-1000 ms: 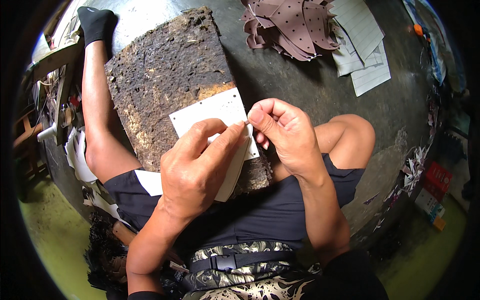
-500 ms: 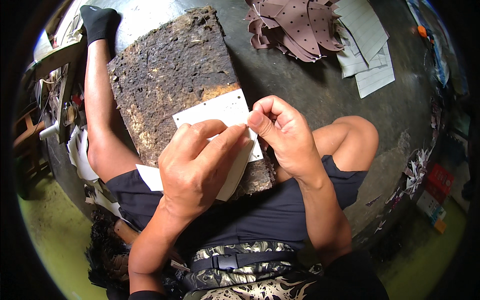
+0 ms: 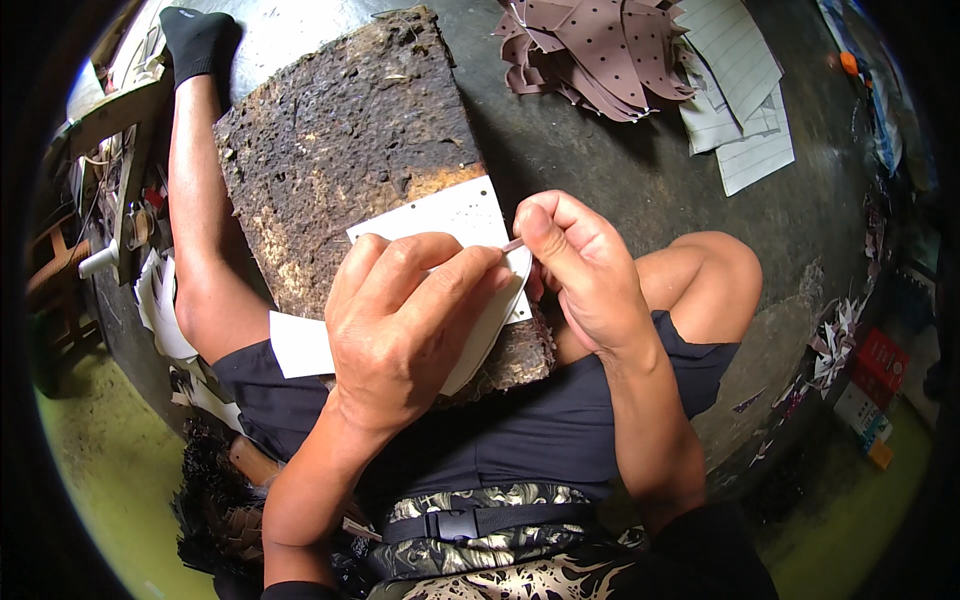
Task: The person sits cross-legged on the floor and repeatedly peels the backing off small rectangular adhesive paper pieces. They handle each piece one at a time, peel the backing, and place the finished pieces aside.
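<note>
The left hand (image 3: 405,325) is curling its fingers around a thin white curved card piece (image 3: 490,330), while the right hand (image 3: 580,270) is pinching its far edge between thumb and forefinger. Both are hovering over a rough, dark, pitted slab (image 3: 340,150); brown dotted cutouts (image 3: 600,50) are lying far right.

Single head-worn fisheye view, facing steeply down over the person's lap from close range. Both forearms enter from the lower edge; the left hand (image 3: 405,325) and right hand (image 3: 580,270) sit near centre. Straight edges bend toward the dark circular rim.
</note>
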Demonstrator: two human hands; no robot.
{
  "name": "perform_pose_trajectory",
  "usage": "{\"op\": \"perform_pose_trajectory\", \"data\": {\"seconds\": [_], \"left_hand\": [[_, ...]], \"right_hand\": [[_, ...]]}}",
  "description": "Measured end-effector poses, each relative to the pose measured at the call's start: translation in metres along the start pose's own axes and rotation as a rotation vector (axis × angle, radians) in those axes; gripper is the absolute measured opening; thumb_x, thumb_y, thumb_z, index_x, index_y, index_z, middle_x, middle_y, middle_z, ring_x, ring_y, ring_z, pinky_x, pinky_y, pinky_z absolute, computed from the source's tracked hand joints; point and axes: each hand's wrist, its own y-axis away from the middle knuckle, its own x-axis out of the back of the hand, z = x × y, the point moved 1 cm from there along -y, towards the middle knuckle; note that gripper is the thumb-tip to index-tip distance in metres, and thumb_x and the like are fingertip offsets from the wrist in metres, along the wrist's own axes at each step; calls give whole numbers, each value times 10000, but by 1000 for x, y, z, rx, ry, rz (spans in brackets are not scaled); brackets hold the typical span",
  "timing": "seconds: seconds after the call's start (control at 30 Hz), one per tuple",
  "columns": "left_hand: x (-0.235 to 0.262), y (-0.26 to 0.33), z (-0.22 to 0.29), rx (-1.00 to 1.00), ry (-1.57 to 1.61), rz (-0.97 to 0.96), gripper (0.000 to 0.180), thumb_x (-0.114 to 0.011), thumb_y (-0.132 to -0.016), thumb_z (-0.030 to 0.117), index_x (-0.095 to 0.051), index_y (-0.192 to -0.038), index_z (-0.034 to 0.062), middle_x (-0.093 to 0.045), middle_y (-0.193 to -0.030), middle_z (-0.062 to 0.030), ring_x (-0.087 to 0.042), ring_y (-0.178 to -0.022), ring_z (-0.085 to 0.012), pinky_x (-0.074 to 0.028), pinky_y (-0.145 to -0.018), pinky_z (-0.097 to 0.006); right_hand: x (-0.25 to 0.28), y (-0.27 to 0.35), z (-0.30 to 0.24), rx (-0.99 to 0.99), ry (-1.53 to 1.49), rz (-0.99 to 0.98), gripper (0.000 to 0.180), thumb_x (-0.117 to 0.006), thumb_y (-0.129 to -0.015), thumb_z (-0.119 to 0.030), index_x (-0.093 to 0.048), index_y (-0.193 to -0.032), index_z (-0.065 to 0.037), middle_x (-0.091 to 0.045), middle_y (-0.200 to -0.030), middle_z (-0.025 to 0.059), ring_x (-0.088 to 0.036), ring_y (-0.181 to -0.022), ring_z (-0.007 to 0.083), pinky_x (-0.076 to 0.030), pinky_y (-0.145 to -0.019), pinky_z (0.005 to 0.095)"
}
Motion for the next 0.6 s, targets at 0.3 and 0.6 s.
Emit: {"op": "perform_pose_trajectory", "data": {"seconds": [0.3,0.6], "left_hand": [[0,0,1,20,8,-5,251,-961,-863,140,-854,-1090,126,-725,-974,-20,-627,-798,-233,-505,-716,-389],[3,2,1,15,-33,-31,262,-960,-858,166,-859,-1099,138,-728,-987,-10,-618,-826,-233,-482,-756,-407]], "right_hand": [[3,-5,7,-30,-91,-26,273,-827,-1118,-331,-705,-1104,-87,-691,-957,-62,-583,-814,-1,-488,-702,186],[11,-5,8,-71,-61,7,287,-843,-1101,-355,-721,-1087,-95,-719,-937,-46,-608,-785,13,-493,-676,199]]}}
